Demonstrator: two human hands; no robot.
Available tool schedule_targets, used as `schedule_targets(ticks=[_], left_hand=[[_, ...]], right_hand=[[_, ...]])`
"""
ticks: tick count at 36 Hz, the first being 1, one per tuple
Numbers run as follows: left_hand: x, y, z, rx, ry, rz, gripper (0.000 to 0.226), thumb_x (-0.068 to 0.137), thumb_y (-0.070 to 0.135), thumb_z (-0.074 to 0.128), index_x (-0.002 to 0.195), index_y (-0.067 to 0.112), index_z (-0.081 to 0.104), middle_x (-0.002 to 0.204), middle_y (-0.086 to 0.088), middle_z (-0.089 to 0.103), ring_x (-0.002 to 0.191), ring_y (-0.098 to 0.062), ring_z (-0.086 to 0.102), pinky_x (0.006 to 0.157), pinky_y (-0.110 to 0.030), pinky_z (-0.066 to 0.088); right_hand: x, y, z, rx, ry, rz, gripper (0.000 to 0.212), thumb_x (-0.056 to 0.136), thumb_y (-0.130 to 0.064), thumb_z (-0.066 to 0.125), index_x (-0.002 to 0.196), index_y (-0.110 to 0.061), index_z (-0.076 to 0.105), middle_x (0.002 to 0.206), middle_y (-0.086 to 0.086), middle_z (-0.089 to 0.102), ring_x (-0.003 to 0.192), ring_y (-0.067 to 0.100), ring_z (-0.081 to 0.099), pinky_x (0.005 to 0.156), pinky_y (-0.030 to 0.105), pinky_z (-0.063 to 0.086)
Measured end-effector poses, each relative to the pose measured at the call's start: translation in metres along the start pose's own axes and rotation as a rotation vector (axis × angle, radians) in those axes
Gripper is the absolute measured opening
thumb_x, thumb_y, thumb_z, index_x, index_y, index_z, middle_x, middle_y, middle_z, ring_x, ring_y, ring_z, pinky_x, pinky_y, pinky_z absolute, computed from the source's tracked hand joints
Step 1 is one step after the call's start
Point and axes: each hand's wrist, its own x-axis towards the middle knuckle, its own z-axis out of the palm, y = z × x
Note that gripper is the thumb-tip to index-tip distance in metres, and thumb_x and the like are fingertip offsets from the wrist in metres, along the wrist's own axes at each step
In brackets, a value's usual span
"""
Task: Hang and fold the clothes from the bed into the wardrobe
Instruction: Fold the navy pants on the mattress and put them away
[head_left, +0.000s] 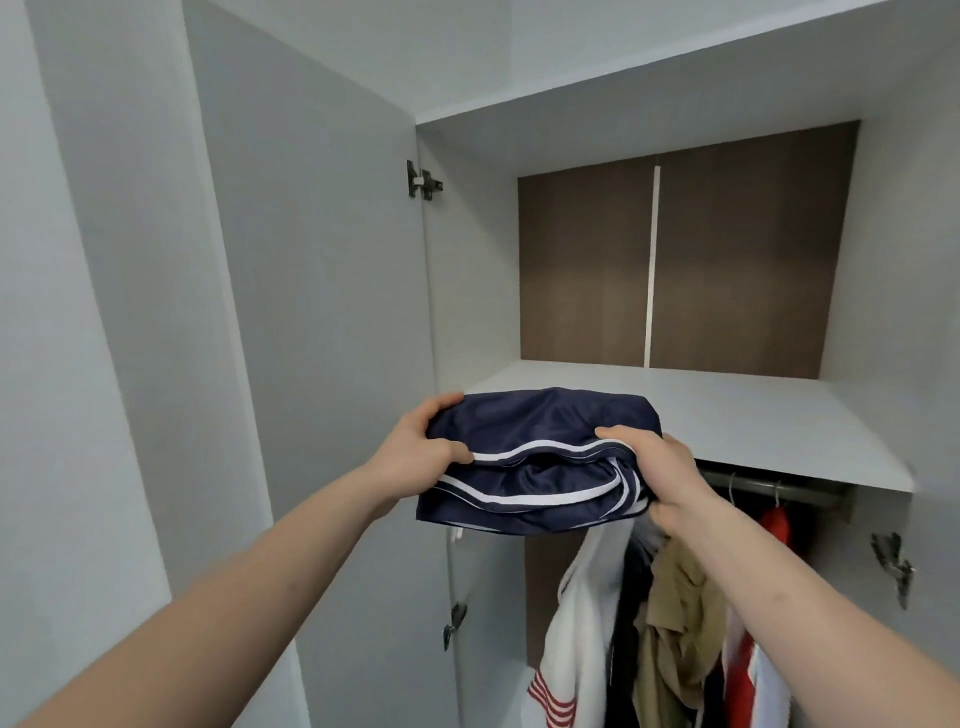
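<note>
Both forearms raised, left hand (421, 452) and right hand (660, 473) gripping folded navy garment (535, 431).

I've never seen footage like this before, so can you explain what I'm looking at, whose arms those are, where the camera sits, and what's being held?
There is no machine here. The single picture comes from a camera worn on a person's head, looking forward, so the two bare arms reaching in are that person's own. The left hand and right hand each grip one end of a folded navy garment with white stripes, holding it at the front edge of a pale wardrobe shelf. I cannot tell whether it already rests on the shelf. Below the shelf runs a hanging rail with clothes on it: a white top, a tan garment and something red. The wardrobe door stands open at left.
</note>
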Motion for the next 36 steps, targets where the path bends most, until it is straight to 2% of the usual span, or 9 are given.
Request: schedule_targets(ticks=[6, 9, 11, 21, 26, 28, 31, 34, 36], left_hand=[[0.097, 0.002, 0.032, 0.087, 0.009, 0.022, 0.065, 0.078, 0.012, 0.077, 0.137, 0.032, 0.057, 0.146, 0.005, 0.042, 0.131, -0.019, 0.048, 0.112, -0.041, 0.043], [0.141, 0.008, 0.05, 0.124, 0.014, -0.001, 0.082, 0.063, 0.028, 0.08, 0.141, 0.029, 0.053, 0.146, 0.003, 0.043, 0.131, -0.02, 0.048, 0.113, -0.04, 0.042], [0.171, 0.011, 0.062, 0.137, 0.022, 0.001, 0.088, 0.057, 0.032, 0.077, 0.141, 0.026, 0.052, 0.148, 0.001, 0.041, 0.134, -0.021, 0.047, 0.114, -0.04, 0.04], [0.295, -0.021, 0.121, 0.241, 0.003, 0.005, 0.072, 0.078, 0.021, 0.08, 0.143, 0.02, 0.05, 0.151, -0.002, 0.033, 0.124, -0.016, 0.045, 0.102, -0.023, 0.036], [0.32, -0.038, 0.138, 0.401, -0.076, 0.039, 0.072, 0.082, 0.039, 0.073, 0.148, 0.026, 0.044, 0.164, -0.001, 0.018, 0.131, -0.011, 0.038, 0.107, -0.023, 0.031], [0.325, -0.043, 0.141, 0.594, -0.08, 0.044, 0.08, 0.079, 0.058, 0.062, 0.151, 0.033, 0.038, 0.168, 0.0, 0.01, 0.15, -0.023, 0.023, 0.12, -0.035, 0.024], [0.323, -0.048, 0.152, 0.892, -0.128, 0.157, 0.085, 0.077, 0.074, 0.044, 0.154, 0.043, 0.029, 0.171, 0.004, -0.001, 0.156, -0.03, 0.001, 0.126, -0.048, 0.006], [0.322, -0.055, 0.163, 0.925, -0.267, 0.255, 0.081, 0.083, 0.074, 0.041, 0.156, 0.045, 0.023, 0.17, 0.008, -0.001, 0.157, -0.025, -0.003, 0.125, -0.047, 0.0], [0.325, -0.061, 0.166, 0.95, -0.335, 0.262, 0.076, 0.091, 0.069, 0.041, 0.158, 0.044, 0.017, 0.17, 0.008, -0.003, 0.157, -0.026, -0.005, 0.126, -0.047, -0.001]], right_hand=[[0.088, -0.016, -0.005, -0.037, 0.038, -0.028, 0.044, 0.07, -0.014, 0.085, 0.11, -0.006, 0.069, 0.089, 0.01, 0.079, 0.083, 0.03, 0.077, 0.078, 0.044, 0.062], [0.131, -0.023, -0.01, -0.049, 0.059, -0.03, 0.044, 0.069, -0.013, 0.085, 0.11, -0.006, 0.069, 0.089, 0.012, 0.079, 0.084, 0.032, 0.076, 0.083, 0.05, 0.061], [0.161, -0.027, -0.016, -0.044, 0.069, -0.015, 0.042, 0.07, -0.012, 0.084, 0.108, -0.005, 0.069, 0.089, 0.013, 0.078, 0.082, 0.033, 0.077, 0.077, 0.048, 0.062], [0.28, -0.026, -0.043, -0.092, 0.15, 0.057, 0.033, 0.071, -0.009, 0.082, 0.1, -0.004, 0.069, 0.085, 0.014, 0.077, 0.075, 0.03, 0.074, 0.063, 0.033, 0.057], [0.312, -0.014, -0.049, -0.078, 0.2, 0.076, 0.038, 0.07, -0.011, 0.084, 0.103, -0.003, 0.068, 0.086, 0.015, 0.076, 0.074, 0.031, 0.074, 0.061, 0.033, 0.058], [0.325, -0.01, -0.047, -0.082, 0.227, 0.06, 0.043, 0.07, -0.014, 0.086, 0.108, -0.003, 0.067, 0.089, 0.014, 0.075, 0.076, 0.031, 0.074, 0.066, 0.036, 0.06], [0.34, -0.005, -0.04, -0.146, 0.257, 0.02, 0.065, 0.072, -0.023, 0.088, 0.125, -0.005, 0.055, 0.106, 0.012, 0.071, 0.09, 0.032, 0.071, 0.084, 0.045, 0.06], [0.348, -0.003, -0.03, -0.371, 0.276, -0.027, 0.093, 0.079, -0.045, 0.081, 0.151, -0.014, 0.03, 0.142, 0.013, 0.049, 0.123, 0.034, 0.057, 0.106, 0.047, 0.048], [0.349, -0.004, -0.022, -0.535, 0.278, -0.061, 0.097, 0.085, -0.059, 0.07, 0.158, -0.02, 0.019, 0.156, 0.014, 0.029, 0.138, 0.036, 0.041, 0.114, 0.047, 0.038]])
